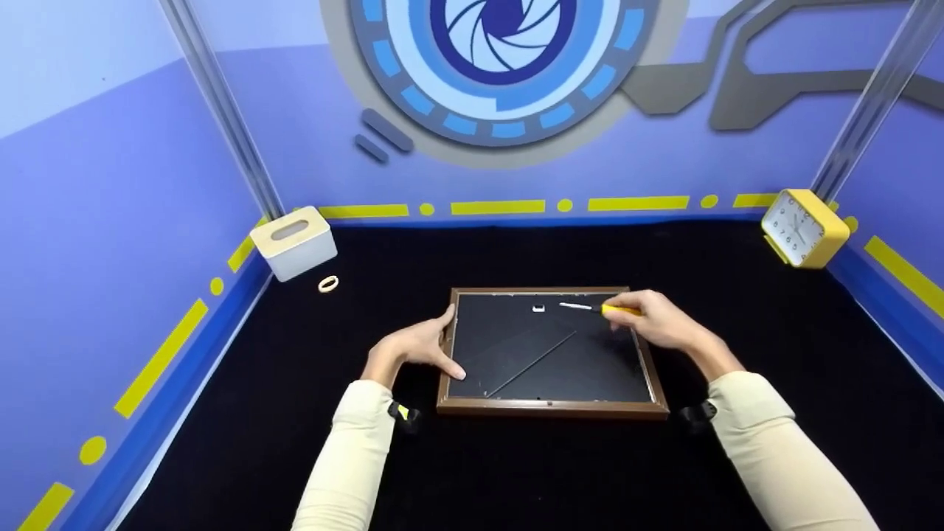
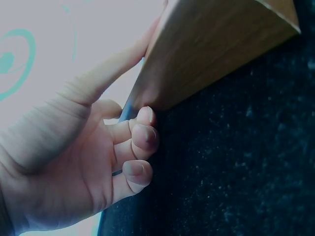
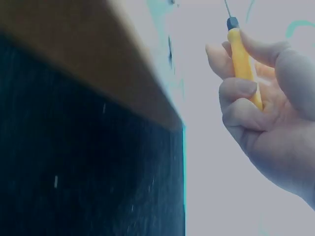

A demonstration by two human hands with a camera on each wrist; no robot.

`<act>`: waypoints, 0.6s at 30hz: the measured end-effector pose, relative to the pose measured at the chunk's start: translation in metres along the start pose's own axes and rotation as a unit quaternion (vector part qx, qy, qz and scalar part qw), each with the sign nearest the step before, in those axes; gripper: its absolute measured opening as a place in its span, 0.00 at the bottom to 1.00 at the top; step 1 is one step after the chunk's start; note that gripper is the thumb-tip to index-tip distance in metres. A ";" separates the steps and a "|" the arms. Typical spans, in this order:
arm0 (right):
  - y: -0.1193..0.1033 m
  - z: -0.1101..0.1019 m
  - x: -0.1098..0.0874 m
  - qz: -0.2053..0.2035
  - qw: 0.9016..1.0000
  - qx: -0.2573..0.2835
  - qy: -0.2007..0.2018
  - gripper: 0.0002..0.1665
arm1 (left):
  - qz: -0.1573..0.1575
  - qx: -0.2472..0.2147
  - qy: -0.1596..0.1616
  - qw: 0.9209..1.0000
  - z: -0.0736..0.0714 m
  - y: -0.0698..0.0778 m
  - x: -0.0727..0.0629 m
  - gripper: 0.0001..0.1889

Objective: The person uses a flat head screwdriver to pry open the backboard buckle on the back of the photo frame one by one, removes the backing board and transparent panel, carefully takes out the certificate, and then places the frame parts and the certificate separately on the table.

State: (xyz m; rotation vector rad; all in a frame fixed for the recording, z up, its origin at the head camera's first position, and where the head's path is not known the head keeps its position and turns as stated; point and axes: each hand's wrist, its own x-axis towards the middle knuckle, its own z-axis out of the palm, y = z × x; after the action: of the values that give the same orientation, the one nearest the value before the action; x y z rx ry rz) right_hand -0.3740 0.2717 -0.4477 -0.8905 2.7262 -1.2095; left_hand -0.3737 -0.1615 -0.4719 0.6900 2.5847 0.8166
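Observation:
A brown picture frame (image 1: 553,407) lies on the black tabletop with its black backing board (image 1: 509,332) facing up. My left hand (image 1: 417,343) holds the frame's left side, thumb over the board; in the left wrist view, its other fingers (image 2: 145,136) curl by the frame's brown side (image 2: 211,49). My right hand (image 1: 656,318) grips a screwdriver by its yellow handle (image 3: 242,61), above the frame's upper right part. The screwdriver's metal shaft (image 1: 575,305) points left, toward a small white-edged hanger (image 1: 538,309) on the board. A thin diagonal line crosses the board's lower left.
At the back left stands a white tissue box (image 1: 302,254) with a wooden-looking lid, and a small cream ring (image 1: 328,284) lies before it. A yellow clock (image 1: 807,228) stands at the back right. Blue-purple panels (image 1: 516,184) wall the table.

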 end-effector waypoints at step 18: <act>-0.031 0.038 0.037 -0.003 0.997 -0.049 0.060 0.11 | 0.000 0.003 0.005 1.000 0.001 -0.001 -0.001 0.72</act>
State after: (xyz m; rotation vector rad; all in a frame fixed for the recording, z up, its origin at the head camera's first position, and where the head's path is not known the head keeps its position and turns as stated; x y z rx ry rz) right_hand -0.3801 0.2107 -0.4461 -0.8617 2.9020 -1.1773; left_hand -0.3729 -0.1625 -0.4730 0.6880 2.5975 0.8146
